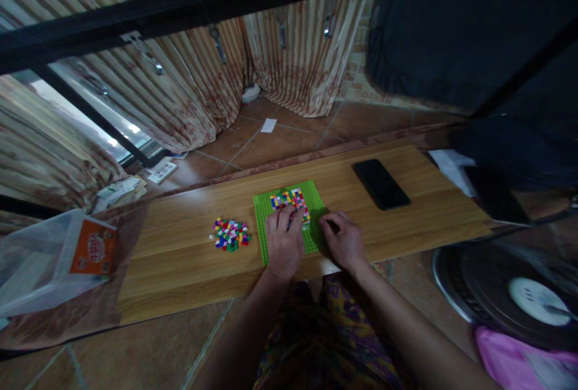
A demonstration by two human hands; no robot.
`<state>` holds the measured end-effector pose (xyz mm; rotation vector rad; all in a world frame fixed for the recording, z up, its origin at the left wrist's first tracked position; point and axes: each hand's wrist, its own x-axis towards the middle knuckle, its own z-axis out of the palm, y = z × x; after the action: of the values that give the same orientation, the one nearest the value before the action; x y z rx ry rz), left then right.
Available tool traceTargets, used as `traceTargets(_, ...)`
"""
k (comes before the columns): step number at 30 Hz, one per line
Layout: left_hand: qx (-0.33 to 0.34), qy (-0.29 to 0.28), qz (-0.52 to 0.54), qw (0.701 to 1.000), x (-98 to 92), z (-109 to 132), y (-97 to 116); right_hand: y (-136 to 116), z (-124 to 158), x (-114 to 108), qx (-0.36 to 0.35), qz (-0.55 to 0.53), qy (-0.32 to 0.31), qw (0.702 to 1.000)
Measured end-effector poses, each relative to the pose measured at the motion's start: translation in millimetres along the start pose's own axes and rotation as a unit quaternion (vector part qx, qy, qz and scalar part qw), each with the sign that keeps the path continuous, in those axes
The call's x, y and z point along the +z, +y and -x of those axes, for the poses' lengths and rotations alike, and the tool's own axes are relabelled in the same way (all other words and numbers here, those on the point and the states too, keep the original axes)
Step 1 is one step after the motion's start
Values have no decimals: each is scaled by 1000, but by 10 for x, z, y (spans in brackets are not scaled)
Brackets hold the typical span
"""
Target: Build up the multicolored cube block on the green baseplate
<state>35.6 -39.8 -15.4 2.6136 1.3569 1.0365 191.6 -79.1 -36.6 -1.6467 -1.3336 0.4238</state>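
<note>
A green studded baseplate [262,230] lies on the wooden board. Small multicoloured bricks [295,195] form a block on its upper middle. My left hand [285,242] rests over the plate, its fingers stretched out and slightly apart, with the fingertips on the lower part of the brick block. Whether a small brick sits under those fingertips is hidden. At the plate's right edge is my right hand [345,239], its fingers curled and its thumb and forefinger closed against the edge. To the left of the plate, a pile of loose bricks [231,235] is spread on the board.
A black phone [382,183] lies on the right of the wooden board [180,284]. Beyond the left end stands a clear plastic bin [40,257] with an orange label. A round dark stool [487,284] is at the lower right. Striped curtains [298,65] hang behind.
</note>
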Motion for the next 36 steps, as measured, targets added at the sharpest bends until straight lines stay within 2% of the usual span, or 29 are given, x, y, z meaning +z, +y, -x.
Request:
traceTargets(11,-4,-4,-10,1000,-6,-11,28,32,6,12,4,-3,-4,1000)
traceTargets(21,-10,-39,-33,999,5,-2,26,64,19,-4,-1,6,2,1000)
traceTargets(28,-51,-65,30,996,-191,88,89,116,20,-4,-5,11,4,1000)
traceTargets(32,-123,-19,33,992,-347,306,-71,123,24,-9,-2,21,13,1000)
traceTargets(36,-217,41,-24,975,-505,581,-448,119,26,-21,-5,22,10,1000)
